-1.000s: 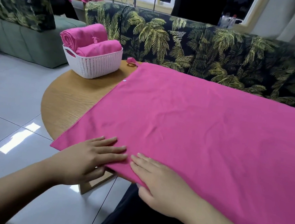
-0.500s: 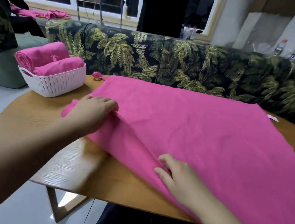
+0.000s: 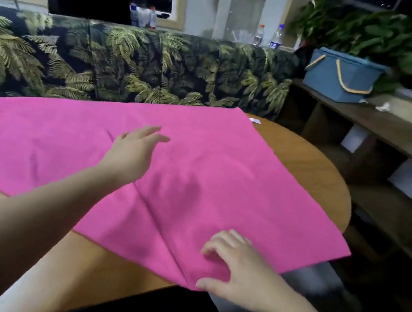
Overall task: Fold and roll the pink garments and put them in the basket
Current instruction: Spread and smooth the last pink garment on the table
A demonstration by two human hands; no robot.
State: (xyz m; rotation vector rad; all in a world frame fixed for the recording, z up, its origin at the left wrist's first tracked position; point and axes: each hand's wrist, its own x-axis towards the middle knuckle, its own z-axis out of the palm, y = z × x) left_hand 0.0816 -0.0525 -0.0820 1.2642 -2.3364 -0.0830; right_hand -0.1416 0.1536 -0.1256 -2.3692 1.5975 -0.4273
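Note:
A large pink garment (image 3: 223, 174) lies spread over the round wooden table (image 3: 311, 168), now folded over itself with a crease running from its middle to the near edge. My left hand (image 3: 134, 151) hovers flat over the cloth's middle, fingers apart, holding nothing. My right hand (image 3: 236, 268) rests with spread fingers on the near corner of the folded cloth. The basket is out of view.
A palm-print sofa (image 3: 138, 67) backs the table. To the right stands a low wooden shelf (image 3: 388, 128) with a blue handled box (image 3: 340, 74) and potted plants (image 3: 391, 33). Bottles (image 3: 259, 35) stand on the ledge behind. A small white tag (image 3: 255, 120) lies by the cloth's far corner.
The view swung right, so the basket left the frame. My left hand carried the cloth's left edge across and let it go; the cloth now lies doubled. My right hand stays on the near edge.

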